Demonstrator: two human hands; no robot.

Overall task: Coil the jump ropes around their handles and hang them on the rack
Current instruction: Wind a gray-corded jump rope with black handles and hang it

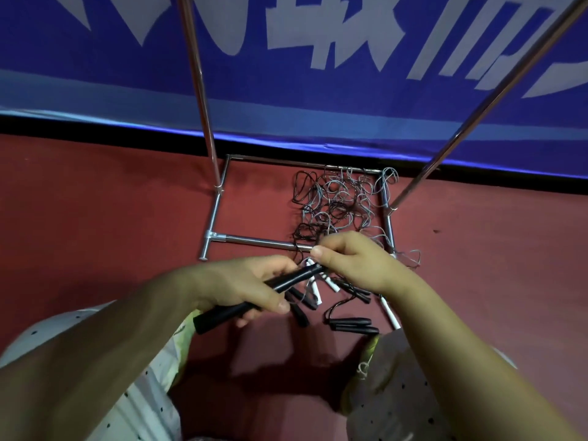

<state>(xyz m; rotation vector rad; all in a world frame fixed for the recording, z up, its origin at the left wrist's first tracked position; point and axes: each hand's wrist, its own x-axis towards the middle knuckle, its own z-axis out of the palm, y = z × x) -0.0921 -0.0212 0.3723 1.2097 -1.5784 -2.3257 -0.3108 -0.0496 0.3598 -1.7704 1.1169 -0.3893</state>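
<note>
My left hand (251, 286) grips a pair of black jump-rope handles (222, 312) held together, their tips pointing up and to the right. My right hand (353, 259) pinches the thin rope right at the handle tips. A tangled pile of black and grey ropes (337, 202) lies on the red floor inside the base of the metal rack (254, 240). More black handles (353, 324) and white handles (389, 313) lie on the floor under my hands.
Two slanted metal rack poles (203, 100) rise from the base at left and right. A blue banner (286, 74) with white lettering runs along the wall behind. My knees in white dotted cloth (397, 393) fill the bottom of the view.
</note>
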